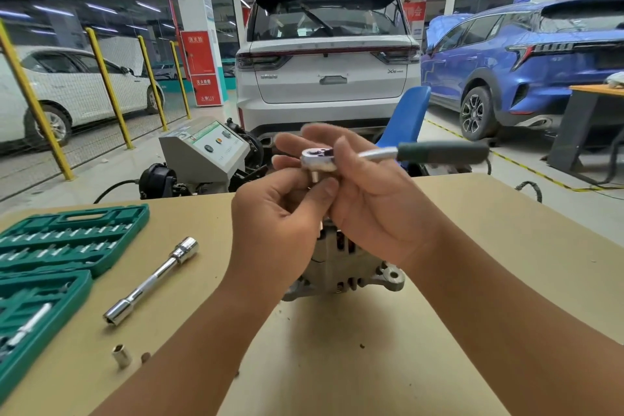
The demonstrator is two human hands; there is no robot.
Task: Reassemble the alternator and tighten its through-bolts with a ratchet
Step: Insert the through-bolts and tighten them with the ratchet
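Observation:
The ratchet (pixel 405 154) is held up in the air above the table, chrome head to the left and dark green handle pointing right. My right hand (pixel 368 206) grips it just behind the head. My left hand (pixel 280 219) has its fingers curled under the head, thumb and fingertips at the square drive stub; whether it holds a small part there is hidden. The silver alternator (pixel 351 270) stands on the tan table (pixel 337 365) directly below both hands, largely covered by them.
A green socket-set case (pixel 54 246) lies open at the table's left. Beside it lie a chrome extension bar with sockets (pixel 152 280) and a small loose socket (pixel 121 355). Behind the table are a grey test bench (pixel 206 149), a blue chair (pixel 405 121) and parked cars.

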